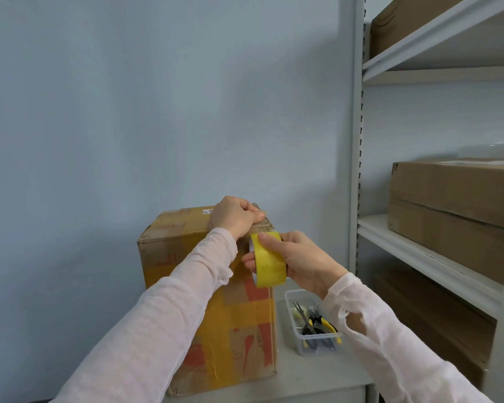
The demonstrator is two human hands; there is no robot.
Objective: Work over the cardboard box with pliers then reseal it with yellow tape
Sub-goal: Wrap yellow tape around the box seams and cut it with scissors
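A tall, worn cardboard box [239, 324] stands on the table [317, 376] towards its left edge, close to the wall. Its front and top are patched with wide yellow strips and some red-orange ones, and a small white label sits on top. Your left hand [234, 218] is curled over the box's top right edge, gripping it; I cannot tell whether a strip end lies under the fingers. Your right hand [300, 258] grips a roll of yellow tape [269, 263], thumb on top, just below the left hand and against the box front. Right of the box, a clear tub [287, 311] holds yellow-handled pliers [325, 322] and scissors [301, 315]. A shelf unit [419, 251] at the right carries brown cartons [454, 210].
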